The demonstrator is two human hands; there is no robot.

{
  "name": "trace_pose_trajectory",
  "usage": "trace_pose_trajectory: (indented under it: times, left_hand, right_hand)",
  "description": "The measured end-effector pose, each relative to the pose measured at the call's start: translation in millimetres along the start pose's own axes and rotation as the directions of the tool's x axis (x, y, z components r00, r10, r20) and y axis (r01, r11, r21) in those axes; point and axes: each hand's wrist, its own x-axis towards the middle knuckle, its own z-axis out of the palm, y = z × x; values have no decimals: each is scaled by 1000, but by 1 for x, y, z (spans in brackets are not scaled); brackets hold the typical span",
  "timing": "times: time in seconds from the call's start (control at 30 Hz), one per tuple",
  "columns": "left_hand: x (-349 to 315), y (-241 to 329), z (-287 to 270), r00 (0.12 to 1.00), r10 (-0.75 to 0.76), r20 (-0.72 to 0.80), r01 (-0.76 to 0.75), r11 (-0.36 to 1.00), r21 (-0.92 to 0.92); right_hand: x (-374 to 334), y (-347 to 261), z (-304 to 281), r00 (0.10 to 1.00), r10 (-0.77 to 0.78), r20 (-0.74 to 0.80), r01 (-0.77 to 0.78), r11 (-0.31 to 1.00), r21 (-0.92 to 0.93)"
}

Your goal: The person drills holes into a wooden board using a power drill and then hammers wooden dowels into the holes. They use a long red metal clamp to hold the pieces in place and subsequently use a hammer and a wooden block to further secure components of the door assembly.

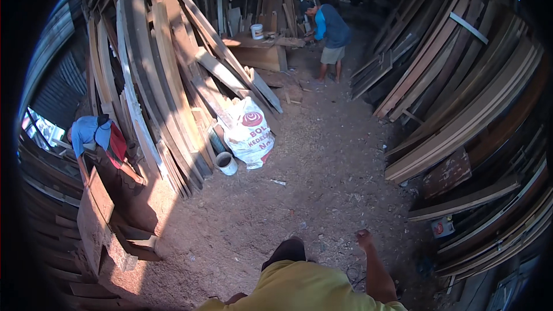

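Observation:
My right hand (364, 238) hangs out to my right side above the dirt floor, its fingers curled in and nothing visible in them. It touches nothing; the stacked planks along the right wall are the nearest things to it. My left hand does not show; only a dark bit of the arm (235, 298) appears beside my yellow shirt (308, 288). Ahead on the floor, a full white printed sack (249, 138) leans against boards, with a grey bucket (226, 163) next to it.
Long planks (167, 75) lean at the left, and more timber (461, 138) lines the right. One person (331, 29) bends at a wooden workbench (253, 55) bearing a white tub (257, 31). Another person (95, 132) stoops over a wooden panel (95, 213) at the left.

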Motion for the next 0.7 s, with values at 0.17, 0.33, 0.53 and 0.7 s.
trace_pose_trajectory:
  times: [0.17,0.33,0.53,0.7]
  left_hand:
    - [68,75,-40,980,-198,34,201,967,-156]
    - [219,218,-150,992,111,61,-112,994,7]
    - [411,433,-349,872,107,-477,-148,988,-48]
    - [471,664,-479,625,501,-599,-547,828,121]
  right_hand:
    - [145,-188,-27,978,-205,-28,207,968,143]
    - [243,-125,-1,974,175,147,-203,956,212]
    - [257,-115,28,679,564,470,-614,787,-57]
    - [331,-159,5,612,651,449,-709,703,-52]
